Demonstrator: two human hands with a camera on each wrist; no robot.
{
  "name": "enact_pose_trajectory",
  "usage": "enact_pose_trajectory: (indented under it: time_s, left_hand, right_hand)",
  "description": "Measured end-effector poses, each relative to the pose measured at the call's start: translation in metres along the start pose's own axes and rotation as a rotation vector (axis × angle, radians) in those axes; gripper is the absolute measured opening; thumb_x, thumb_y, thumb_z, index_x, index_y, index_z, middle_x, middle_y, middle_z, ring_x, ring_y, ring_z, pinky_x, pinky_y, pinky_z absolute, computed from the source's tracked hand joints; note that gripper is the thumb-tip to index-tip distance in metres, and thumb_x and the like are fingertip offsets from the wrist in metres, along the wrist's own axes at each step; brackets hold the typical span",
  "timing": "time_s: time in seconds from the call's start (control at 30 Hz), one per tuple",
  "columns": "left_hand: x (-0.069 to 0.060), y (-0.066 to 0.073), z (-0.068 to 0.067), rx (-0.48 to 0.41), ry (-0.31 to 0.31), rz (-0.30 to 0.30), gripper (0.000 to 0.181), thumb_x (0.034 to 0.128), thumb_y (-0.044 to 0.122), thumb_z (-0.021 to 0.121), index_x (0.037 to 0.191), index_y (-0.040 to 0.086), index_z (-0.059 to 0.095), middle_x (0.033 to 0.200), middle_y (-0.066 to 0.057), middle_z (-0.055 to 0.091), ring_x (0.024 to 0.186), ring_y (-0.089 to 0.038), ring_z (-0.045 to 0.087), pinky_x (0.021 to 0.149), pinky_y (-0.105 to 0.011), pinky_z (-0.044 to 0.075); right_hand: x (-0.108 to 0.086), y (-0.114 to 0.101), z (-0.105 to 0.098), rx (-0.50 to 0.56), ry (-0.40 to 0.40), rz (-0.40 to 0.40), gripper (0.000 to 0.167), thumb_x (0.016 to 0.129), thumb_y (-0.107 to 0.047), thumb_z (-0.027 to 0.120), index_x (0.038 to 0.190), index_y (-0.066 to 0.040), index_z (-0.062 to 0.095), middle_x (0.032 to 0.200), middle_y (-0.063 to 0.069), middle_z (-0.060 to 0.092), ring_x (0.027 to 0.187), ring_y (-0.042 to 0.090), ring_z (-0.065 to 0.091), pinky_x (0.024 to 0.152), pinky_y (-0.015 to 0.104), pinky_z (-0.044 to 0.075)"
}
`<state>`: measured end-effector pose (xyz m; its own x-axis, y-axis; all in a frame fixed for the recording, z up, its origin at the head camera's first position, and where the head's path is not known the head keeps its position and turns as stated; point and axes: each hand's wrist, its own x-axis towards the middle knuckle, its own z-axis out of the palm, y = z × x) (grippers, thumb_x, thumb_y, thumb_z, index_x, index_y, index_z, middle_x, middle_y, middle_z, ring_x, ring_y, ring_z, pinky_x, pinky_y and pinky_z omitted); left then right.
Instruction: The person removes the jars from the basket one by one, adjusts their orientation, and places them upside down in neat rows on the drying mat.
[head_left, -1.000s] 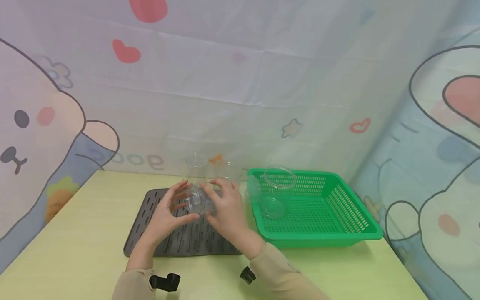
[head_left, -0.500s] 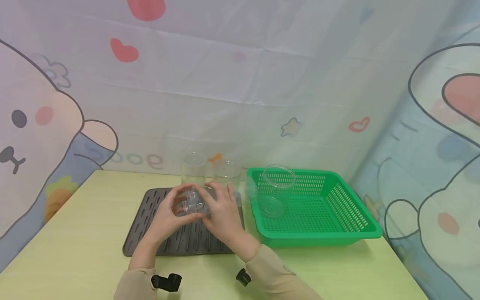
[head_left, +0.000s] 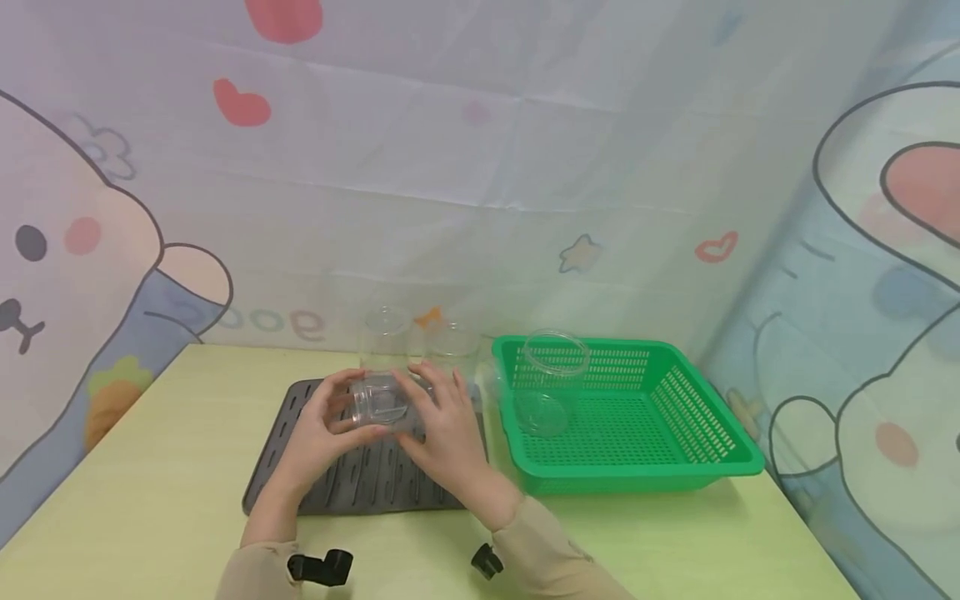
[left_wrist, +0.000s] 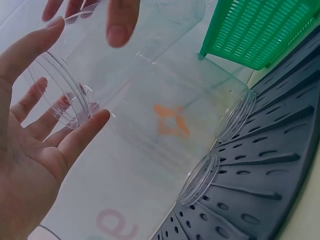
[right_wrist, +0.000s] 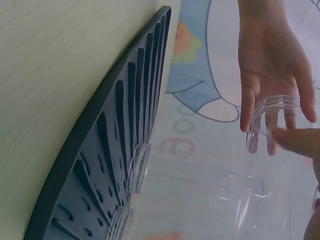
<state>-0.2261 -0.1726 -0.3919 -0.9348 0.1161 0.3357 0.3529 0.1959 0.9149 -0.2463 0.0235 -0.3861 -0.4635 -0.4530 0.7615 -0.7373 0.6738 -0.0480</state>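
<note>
A clear plastic jar (head_left: 382, 403) lies sideways in the air between both hands, above a dark grey drying mat (head_left: 352, 483). Its threaded mouth faces left, where my left hand (head_left: 315, 433) grips the rim with thumb and fingers, as the left wrist view also shows. On the other end, my right hand (head_left: 450, 429) holds the jar's body from the right with thumb and fingers spread round it. Behind them, two more clear jars, one on the left (head_left: 386, 343) and one on the right (head_left: 454, 343), stand mouth down at the mat's back edge.
To the right sits a green perforated basket (head_left: 637, 472). Inside its left part is another clear jar (head_left: 557, 367), mouth up. Pale yellow tabletop (head_left: 142, 467) surrounds the mat, and a printed cloth (head_left: 450, 183) hangs behind.
The held jar has turned until it lies more level, its mouth now pointing left. Both hands have shifted slightly left with it, and the right-hand fingers have come closer round the body.
</note>
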Motion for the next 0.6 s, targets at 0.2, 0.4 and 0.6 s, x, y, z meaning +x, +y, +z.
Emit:
enact_pose_trajectory:
  time_s: [0.2, 0.4, 0.6]
  left_hand:
    - [-0.0016, 0.0004, -0.0063, 0.005, 0.037, 0.047, 0.072, 0.0850, 0.003, 0.074, 0.146, 0.009, 0.035, 0.148, -0.009, 0.038, 0.126, -0.012, 0.050, 0.093, -0.028, 0.055]
    - [-0.0021, -0.0018, -0.0093, -0.092, 0.063, 0.092, 0.073, 0.0835, -0.005, 0.072, 0.145, 0.007, 0.034, 0.145, -0.002, 0.039, 0.119, 0.005, 0.050, 0.087, -0.016, 0.055]
    - [-0.0015, -0.0018, -0.0099, -0.179, 0.073, 0.158, 0.071, 0.0830, -0.011, 0.068, 0.144, 0.006, 0.034, 0.144, 0.009, 0.044, 0.123, 0.001, 0.051, 0.091, -0.016, 0.054]
  right_hand:
    - [-0.0010, 0.0056, -0.0040, 0.141, 0.207, -0.038, 0.072, 0.069, -0.020, 0.090, 0.129, -0.005, 0.053, 0.130, 0.013, 0.052, 0.127, 0.033, 0.050, 0.106, 0.053, 0.045]
    - [-0.0031, 0.0087, -0.0057, 0.422, 0.391, 0.107, 0.069, 0.080, -0.015, 0.081, 0.132, 0.005, 0.040, 0.132, 0.025, 0.046, 0.133, 0.039, 0.041, 0.116, 0.047, 0.035]
    - [-0.0073, 0.0082, -0.0026, 0.737, 0.496, 0.448, 0.093, 0.084, -0.030, 0.078, 0.150, -0.007, 0.017, 0.155, 0.015, 0.022, 0.147, 0.032, 0.020, 0.118, 0.064, 0.015]
